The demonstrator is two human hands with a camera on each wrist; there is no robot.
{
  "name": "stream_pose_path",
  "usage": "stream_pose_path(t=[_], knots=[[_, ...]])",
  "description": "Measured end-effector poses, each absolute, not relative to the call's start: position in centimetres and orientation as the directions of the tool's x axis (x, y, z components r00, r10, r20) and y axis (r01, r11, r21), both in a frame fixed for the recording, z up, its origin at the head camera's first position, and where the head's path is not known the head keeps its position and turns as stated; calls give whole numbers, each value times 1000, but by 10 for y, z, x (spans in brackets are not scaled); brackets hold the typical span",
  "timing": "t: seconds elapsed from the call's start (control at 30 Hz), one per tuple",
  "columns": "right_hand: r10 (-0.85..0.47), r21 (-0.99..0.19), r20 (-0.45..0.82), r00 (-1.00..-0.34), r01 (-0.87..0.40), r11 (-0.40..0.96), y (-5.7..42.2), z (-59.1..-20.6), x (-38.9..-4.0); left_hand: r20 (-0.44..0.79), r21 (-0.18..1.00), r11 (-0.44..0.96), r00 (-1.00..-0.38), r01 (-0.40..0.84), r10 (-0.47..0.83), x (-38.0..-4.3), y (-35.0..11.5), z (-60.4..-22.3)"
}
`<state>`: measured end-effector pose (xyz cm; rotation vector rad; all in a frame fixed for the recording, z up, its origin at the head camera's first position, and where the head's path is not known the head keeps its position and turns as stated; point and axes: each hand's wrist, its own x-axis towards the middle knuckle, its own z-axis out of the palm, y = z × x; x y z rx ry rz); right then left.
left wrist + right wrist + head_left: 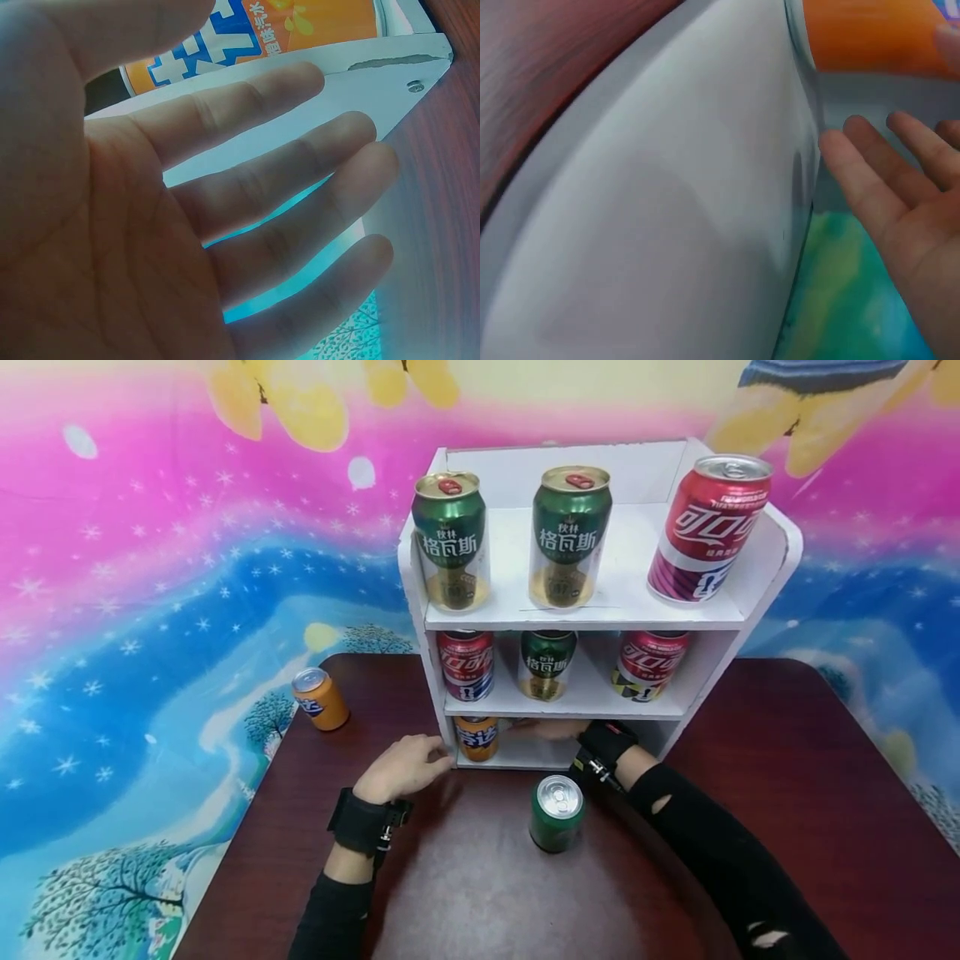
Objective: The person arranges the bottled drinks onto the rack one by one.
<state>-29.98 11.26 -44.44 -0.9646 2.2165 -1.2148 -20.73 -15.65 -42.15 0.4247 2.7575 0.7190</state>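
An orange soda can (477, 742) stands at the left end of the bottom level of a white three-level shelf (570, 727). My right hand (551, 728) reaches into that level, to the right of the can. In the right wrist view its fingers (877, 172) are spread and hold nothing, with the orange can close by. My left hand (405, 767) is beside the shelf's lower left side, palm towards it, fingers extended and holding nothing. In the left wrist view the same orange can (322, 26) shows beyond the fingers. Whether the left fingertips touch the shelf, I cannot tell.
On the table before the shelf stands a green can (555, 822), near my right forearm. Another orange can (322, 700) stands left of the shelf. Green kvass cans (570, 539) and red cola cans (708, 531) fill places on the upper levels. A patterned cloth hangs behind.
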Motion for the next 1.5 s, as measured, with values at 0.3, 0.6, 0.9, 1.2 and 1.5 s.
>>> stream_pose_path(t=[0.3,0.6,0.9,1.2,1.5], knots=[[-718,-867,-69,-693,-315,387,139,-462,-301,-185,498,845,-928,196,324,-208,-159,-421],[-719,-835,-87,-689,-343,430,167,-469,-285,-191,496,847,-928,191,321,-209,-159,-419],[-689,-775,-38,-724,-414,478,193,-464,-252,-179,516,833,-926,199,332,-210,-158,-418],[-799,-978,76,-596,-202,57,201,-481,-198,-192,509,836,-920,205,343,-206,-157,-420],[-544,-964,36,-838,-172,202,167,-492,-161,-185,517,826,-912,226,366,-207,-153,-421]])
